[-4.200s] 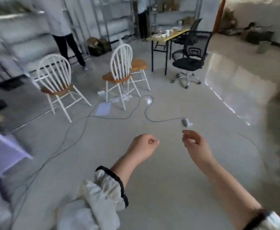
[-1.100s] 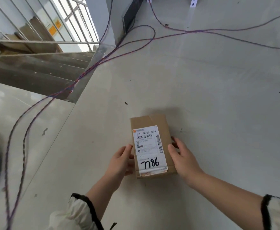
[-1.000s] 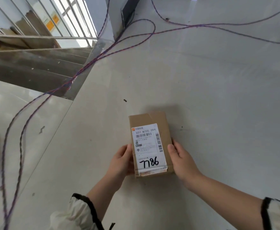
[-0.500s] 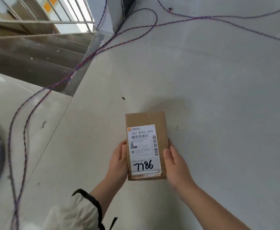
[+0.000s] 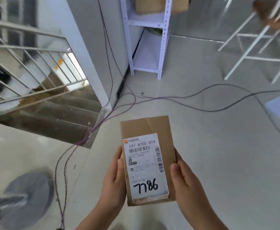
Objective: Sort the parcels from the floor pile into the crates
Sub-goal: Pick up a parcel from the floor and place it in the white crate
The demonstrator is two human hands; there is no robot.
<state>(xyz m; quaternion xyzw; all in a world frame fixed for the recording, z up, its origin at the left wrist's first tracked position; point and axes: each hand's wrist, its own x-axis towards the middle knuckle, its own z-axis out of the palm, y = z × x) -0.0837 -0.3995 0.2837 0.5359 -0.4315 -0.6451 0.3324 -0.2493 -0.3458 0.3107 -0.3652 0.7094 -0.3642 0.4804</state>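
A small brown cardboard parcel (image 5: 148,159) with a white shipping label marked "7786" is held up off the floor in front of me. My left hand (image 5: 113,181) grips its left edge, thumb on top near the label. My right hand (image 5: 184,181) grips its right edge the same way. No crates and no floor pile appear in this view.
An open stairwell (image 5: 53,113) with a metal railing (image 5: 24,52) drops away at the left. Cables (image 5: 169,98) trail across the grey floor. A white metal shelf (image 5: 145,47) stands ahead, a white chair (image 5: 258,44) at the right, a round grey stand base (image 5: 26,195) at lower left.
Both hands have lifted the parcel from the floor and closer to me. My view has tilted up, bringing the shelf, the chair and more of the stairwell into sight.
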